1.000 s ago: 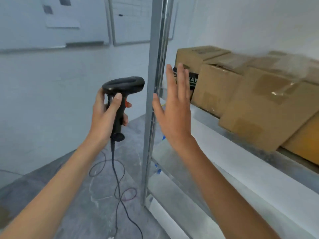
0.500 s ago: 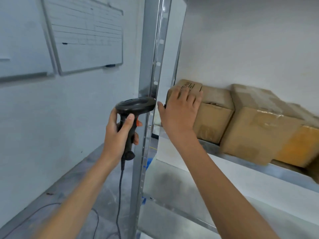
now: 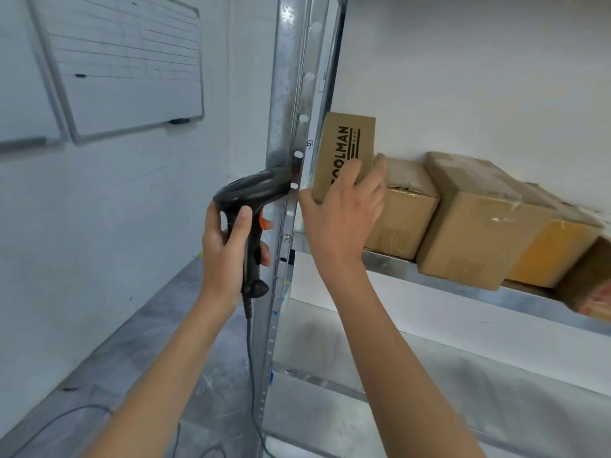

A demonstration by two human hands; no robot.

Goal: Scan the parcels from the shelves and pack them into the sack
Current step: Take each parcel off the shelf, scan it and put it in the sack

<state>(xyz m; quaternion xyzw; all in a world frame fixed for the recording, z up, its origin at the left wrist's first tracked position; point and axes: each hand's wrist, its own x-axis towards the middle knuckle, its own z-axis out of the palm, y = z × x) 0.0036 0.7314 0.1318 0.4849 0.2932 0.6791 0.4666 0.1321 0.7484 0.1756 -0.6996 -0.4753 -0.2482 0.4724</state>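
The metal shelving (image 3: 463,276) is filling the right half of the frame, its upright post (image 3: 287,94) running down the centre, and 1 whiteboard (image 3: 125,61) is hanging on the wall at upper left. Along the shelf at centre right, 4 cardboard parcels are sitting in a row: a taped box (image 3: 401,213) beside the post, a larger box (image 3: 476,223) touching it, a yellowish box (image 3: 555,249), and a partly cropped box (image 3: 591,289) at the right edge. A 5th parcel, the slim COOLMAN box (image 3: 347,150), is standing tilted at the shelf's left end, just right of the post.

The right hand (image 3: 340,223) is grasping the COOLMAN box at its lower end, fingers curled over its printed face and thumb round its left edge. The left hand (image 3: 228,246) is gripping the handle of the 1 black scanner (image 3: 251,196), which is sitting just left of the post, its cable (image 3: 251,358) trailing toward the floor at the bottom of the frame.

The step in hand is probably drawing this parcel off the shelf for scanning. Doing it well likely means pulling the box clear of the post before turning it, so its corner is not catching on the metal, then presenting the barcode face squarely to the scanner. No label is showing on the visible face, so rotating it may be needed. The sack is not showing anywhere in view.
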